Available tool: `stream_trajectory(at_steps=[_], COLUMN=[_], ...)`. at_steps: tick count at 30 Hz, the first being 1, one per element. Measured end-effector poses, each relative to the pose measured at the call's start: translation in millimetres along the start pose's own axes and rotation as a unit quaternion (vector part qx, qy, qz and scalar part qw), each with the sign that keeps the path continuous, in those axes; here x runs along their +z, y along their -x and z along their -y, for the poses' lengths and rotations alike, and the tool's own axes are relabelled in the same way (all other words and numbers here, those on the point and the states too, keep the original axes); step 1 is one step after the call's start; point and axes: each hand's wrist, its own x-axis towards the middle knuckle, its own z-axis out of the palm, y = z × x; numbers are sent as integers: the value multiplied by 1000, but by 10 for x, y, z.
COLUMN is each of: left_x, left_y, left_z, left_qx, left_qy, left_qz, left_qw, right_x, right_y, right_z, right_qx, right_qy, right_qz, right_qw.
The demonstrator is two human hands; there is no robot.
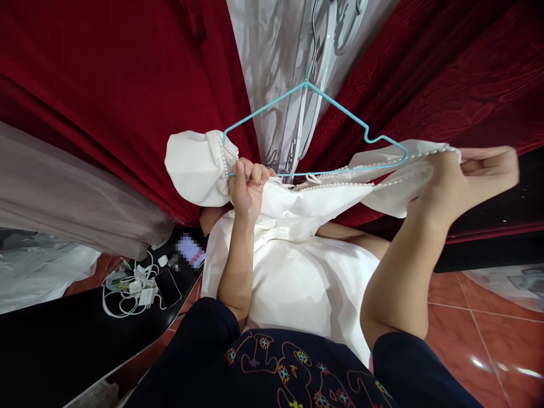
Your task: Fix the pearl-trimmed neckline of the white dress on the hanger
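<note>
A white dress (314,272) with pearl-beaded trim lies across my lap, its bodice raised in front of me. A light-blue hanger (335,103) has its left end inside the dress's puffed left shoulder (198,164). My left hand (250,184) is closed around the hanger's lower bar and the neckline beside that shoulder. Out to the right, my right hand (476,175) holds the beaded edge of the other shoulder, pulling it outward past the hanger's right end. Some of the right fingers are hidden or slightly blurred. The hanger's hook points up, near white hangers behind it.
Red curtains (127,73) hang on both sides of white sheer fabric (272,68) and white hangers (325,62). On a black bench (51,334) at left are tangled white cables (127,289), a dark phone (168,288) and a blurred-out item. Red floor tiles (459,317) show at right.
</note>
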Motion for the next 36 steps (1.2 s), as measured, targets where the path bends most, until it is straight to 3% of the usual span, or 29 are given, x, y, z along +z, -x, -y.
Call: stream_trajectory(at_steps=[4, 8, 10, 14, 16, 22, 27, 29, 32, 34, 36], left_x=[-27, -58, -54, -14, 0, -16, -6, -4, -23, -47, -80], left_y=[-41, -46, -33, -7, -7, -38, -24, -25, -34, -35, -21], left_z=[15, -23, -49, -66, -64, -102, -98, -98, -117, -120, -95], left_qx=[3, 18, 13, -7, -10, -5, -2, -6, -14, -16, -19], left_qy=[-2, 0, -10, -23, -16, -19, -17, -20, -25, -24, -32], left_qz=[0, 8, 5, -15, -19, -21, -8, -10, -15, -5, 11], left_qw=[1000, 1000, 1000, 1000, 1000, 1000, 1000, 1000, 999, 1000, 999], right_x=[130, 237, 281, 384, 409, 246, 119, 128, 184, 229, 263], right_y=[141, 444, 494, 427, 419, 578, 725, 853, 1112, 1273, 1376], right_z=[397, 582, 537, 413, 410, 571, 797, 852, 818, 735, 647], right_qx=[-47, -21, -12, -33, -39, 46, 54, 70, 119, 141, 147], right_qy=[-14, -10, -16, -44, -52, -35, -54, -60, -41, -56, -87], right_qz=[81, 201, 209, 134, 128, 290, 304, 362, 494, 518, 489], right_qw=[995, 979, 978, 989, 990, 955, 949, 928, 860, 842, 855])
